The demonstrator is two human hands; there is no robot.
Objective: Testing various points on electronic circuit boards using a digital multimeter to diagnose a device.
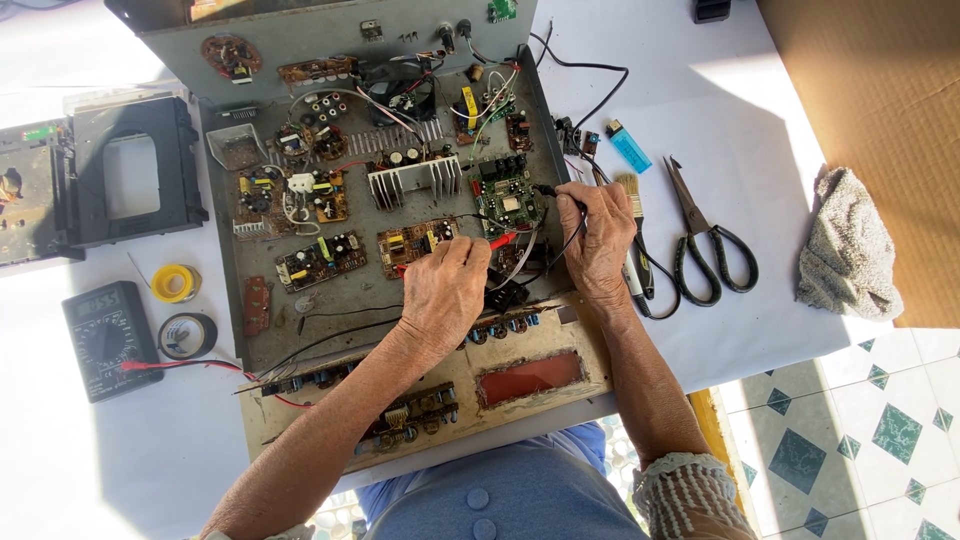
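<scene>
While both hands work inside the opened amplifier chassis (380, 290), the left hand (443, 290) pinches a red probe (503, 240) just below the green circuit board (508, 200); the right hand (600, 240) grips a black probe (548, 190) at that board's right edge.

A white-covered desk (720, 90) carries the bystanders. On its right side lie black-handled steel scissors (708, 238), a small wooden-handled paintbrush (630, 195) just beside them, and a light blue plastic lighter (628, 146) above the brush. A crumpled grey cloth rag (848, 246) sits at the desk's right edge, partly on brown cardboard (880, 90). On the left rest a roll of yellow tape (176, 283), a roll of black tape (187, 335) below it, and a black rectangular plastic frame (130, 170). Green-and-white patterned floor tiles (860, 430) show at lower right.
</scene>
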